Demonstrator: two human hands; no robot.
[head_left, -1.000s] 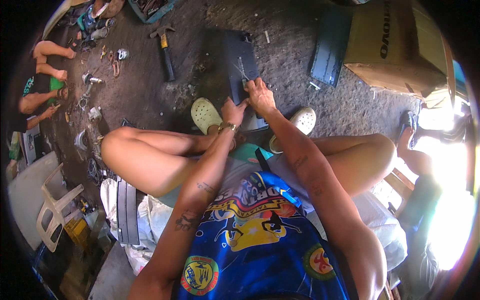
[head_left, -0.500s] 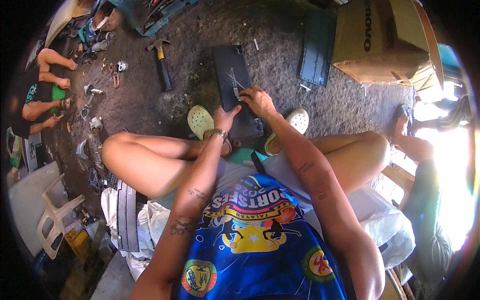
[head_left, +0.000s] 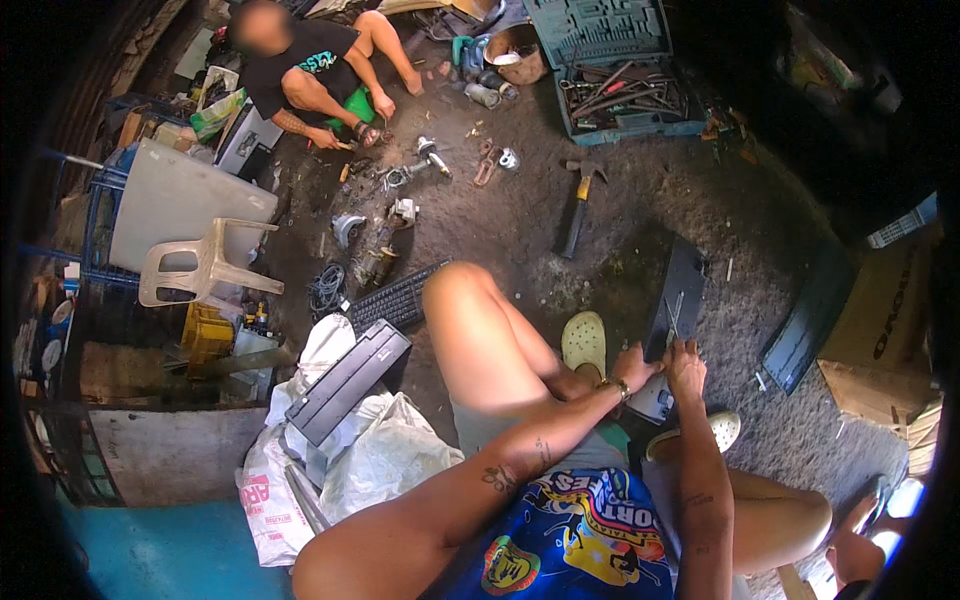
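The left grip [head_left: 632, 368] clasps the near-left edge of the black panel [head_left: 684, 265], which reaches forward past both hands; whether the right grip [head_left: 685, 370] is clenched, I cannot tell. Rough floor [head_left: 735, 205] gives room between the grips and the hammer [head_left: 577, 215], ahead-left, and sheet [head_left: 803, 345], right. Farther ahead-left, a co-worker [head_left: 300, 65] sits.

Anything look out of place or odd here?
Yes: loose metal parts lie strewn on the grimy ground, and a hammer lies outside the open tool case. A black keyboard looks out of place among workshop tools. Can't judge damage on the dark slab.
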